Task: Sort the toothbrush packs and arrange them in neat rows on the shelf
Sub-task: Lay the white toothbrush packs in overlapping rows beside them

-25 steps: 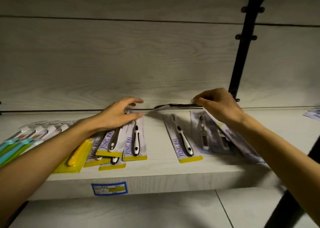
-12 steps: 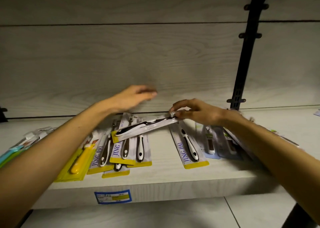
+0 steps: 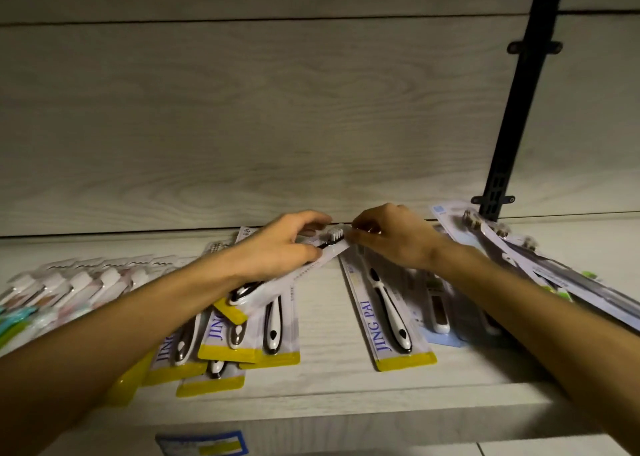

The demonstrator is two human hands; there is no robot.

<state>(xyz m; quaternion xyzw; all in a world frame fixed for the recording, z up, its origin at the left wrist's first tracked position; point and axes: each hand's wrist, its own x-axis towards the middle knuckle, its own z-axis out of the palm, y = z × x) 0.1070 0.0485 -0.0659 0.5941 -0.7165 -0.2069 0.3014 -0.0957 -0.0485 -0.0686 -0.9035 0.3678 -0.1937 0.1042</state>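
Price label (image 3: 202,446) on the shelf's front edge: cut off by the frame's bottom, print unreadable. Toothbrush packs (image 3: 20,311) at the shelf's left end: blurred, cropped.

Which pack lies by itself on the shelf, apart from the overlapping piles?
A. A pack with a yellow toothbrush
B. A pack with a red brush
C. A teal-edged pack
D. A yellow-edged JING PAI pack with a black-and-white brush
D: the JING PAI pack lies flat alone on the shelf, right of the overlapping pile.

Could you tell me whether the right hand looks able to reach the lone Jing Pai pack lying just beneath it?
Probably yes: the right hand is just above the lone pack's top end, with nothing covering it.
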